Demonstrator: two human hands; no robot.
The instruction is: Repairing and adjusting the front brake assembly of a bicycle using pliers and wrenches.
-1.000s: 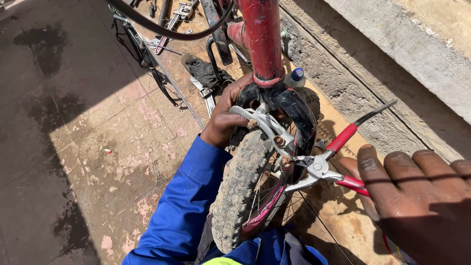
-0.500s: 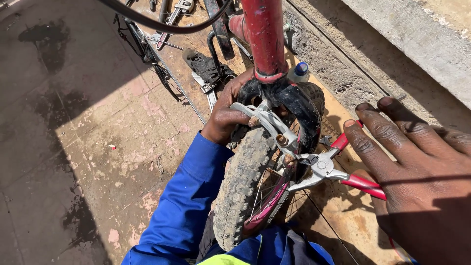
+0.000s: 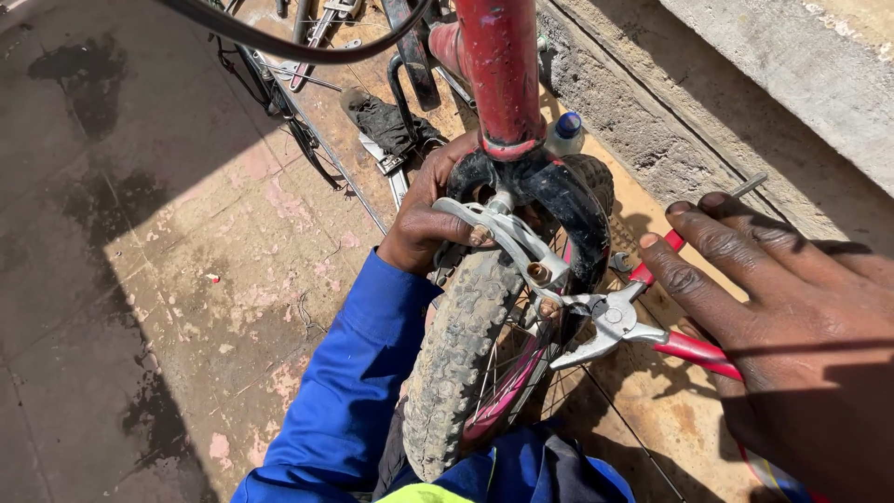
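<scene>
Pliers (image 3: 619, 321) with red handles bite the silver brake arm (image 3: 507, 237) beside a knobby tyre (image 3: 456, 363), gripped under the right hand (image 3: 792, 317), fingers extended; left hand (image 3: 424, 219) clasps the brake's far side.

The left hand (image 3: 424, 219) reaches forward from a blue sleeve, wrist bent, fingers curled shut in a grasp, knuckles toward the camera. The right hand (image 3: 792, 326) lies close to the lens, back up, fingers (image 3: 698, 279) stretched out and spread; its thumb is hidden, so whether it grips seems uncertain.
</scene>
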